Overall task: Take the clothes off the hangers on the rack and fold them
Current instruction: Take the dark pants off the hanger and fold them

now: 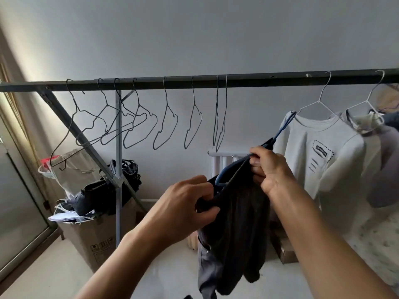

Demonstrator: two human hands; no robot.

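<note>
Fingers (194, 182) of the left hand (183, 206) pinch a dark garment (237, 223); the right hand (271, 169) grips its blue hanger (284, 127) below the rack (248, 81).

Both forearms are showing bare from the bottom edge of the view up to the wrists, slim and smooth. The left hand (185, 203) and the right hand (271, 171) are showing bare too, with short-trimmed nails showing on the right fingers (256, 163).

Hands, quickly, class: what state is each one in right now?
Left hand: closed, pinching the dark garment.
Right hand: closed, gripping the blue hanger with the garment's top.
</note>
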